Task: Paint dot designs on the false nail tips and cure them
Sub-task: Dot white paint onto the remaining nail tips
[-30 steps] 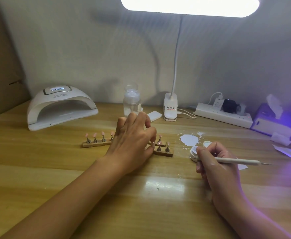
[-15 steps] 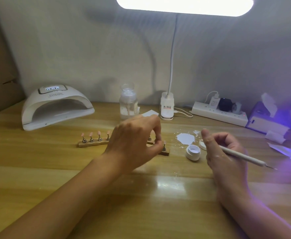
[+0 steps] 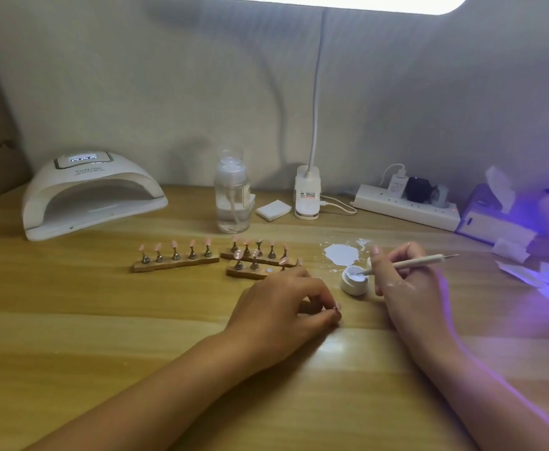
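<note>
Three wooden holder strips carry pink false nail tips on metal stands: one at the left (image 3: pixel 175 262), one behind (image 3: pixel 257 255), one in front (image 3: pixel 250 271). My left hand (image 3: pixel 283 310) rests on the table near me and pinches a single nail tip on its stand (image 3: pixel 335 308) between thumb and fingertips. My right hand (image 3: pixel 406 288) grips a white dotting pen (image 3: pixel 410 262); the pen's near tip dips into the small open white gel pot (image 3: pixel 353 283). The white curing lamp (image 3: pixel 87 193) sits at the back left, its display lit.
A clear pump bottle (image 3: pixel 232 193), a white pad (image 3: pixel 273 209), the desk lamp's base (image 3: pixel 307 193) and a power strip (image 3: pixel 403 208) line the back. A white paint smear (image 3: pixel 341 253) lies behind the pot. Tissue box (image 3: pixel 494 213) and papers sit at the right in violet light.
My left hand has drawn back from the front holder strip toward me with one nail tip stand. My right hand swung the pen so its tip is in the gel pot.
</note>
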Demonstrator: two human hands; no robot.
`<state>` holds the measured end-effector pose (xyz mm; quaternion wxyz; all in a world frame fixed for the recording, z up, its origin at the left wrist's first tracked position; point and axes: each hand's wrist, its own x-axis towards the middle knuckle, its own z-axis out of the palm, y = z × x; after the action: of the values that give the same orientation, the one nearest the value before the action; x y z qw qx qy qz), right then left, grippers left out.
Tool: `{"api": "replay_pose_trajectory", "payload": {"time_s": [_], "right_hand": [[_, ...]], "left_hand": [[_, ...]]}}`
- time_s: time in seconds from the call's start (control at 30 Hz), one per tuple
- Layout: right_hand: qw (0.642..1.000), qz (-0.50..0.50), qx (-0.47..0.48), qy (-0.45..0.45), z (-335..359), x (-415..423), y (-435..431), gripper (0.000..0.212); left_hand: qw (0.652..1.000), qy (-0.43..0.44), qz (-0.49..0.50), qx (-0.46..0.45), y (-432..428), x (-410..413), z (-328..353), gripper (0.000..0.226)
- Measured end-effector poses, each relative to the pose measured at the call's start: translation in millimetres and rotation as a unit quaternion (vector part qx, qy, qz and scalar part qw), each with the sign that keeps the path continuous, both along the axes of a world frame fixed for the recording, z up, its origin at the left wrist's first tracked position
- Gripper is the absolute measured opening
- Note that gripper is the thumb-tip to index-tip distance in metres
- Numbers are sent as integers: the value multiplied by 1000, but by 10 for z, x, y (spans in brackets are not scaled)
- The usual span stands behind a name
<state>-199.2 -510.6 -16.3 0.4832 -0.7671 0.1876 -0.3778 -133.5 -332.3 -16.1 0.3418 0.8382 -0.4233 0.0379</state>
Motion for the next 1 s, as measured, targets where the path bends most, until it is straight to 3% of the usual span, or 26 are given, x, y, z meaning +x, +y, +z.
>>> {"api": "replay_pose_trajectory", "payload": {"time_s": [0.47,0.67,0.87,1.0], "right_hand": [[998,-17,-30,44,-11,20,4,35],[999,-12,-20,31,6,14,16,34],[999,-21,9,-49,49,-18,70,28],[1000,2,9,-29,64,-45,101,27]], "left_hand": [[998,29,-55,10,25,84,47,10],[998,16,-58,-29,39,104,50,7],[999,12,-43,-30,42,113,47,6],[998,16,-59,-34,47,123,44,7]]}}
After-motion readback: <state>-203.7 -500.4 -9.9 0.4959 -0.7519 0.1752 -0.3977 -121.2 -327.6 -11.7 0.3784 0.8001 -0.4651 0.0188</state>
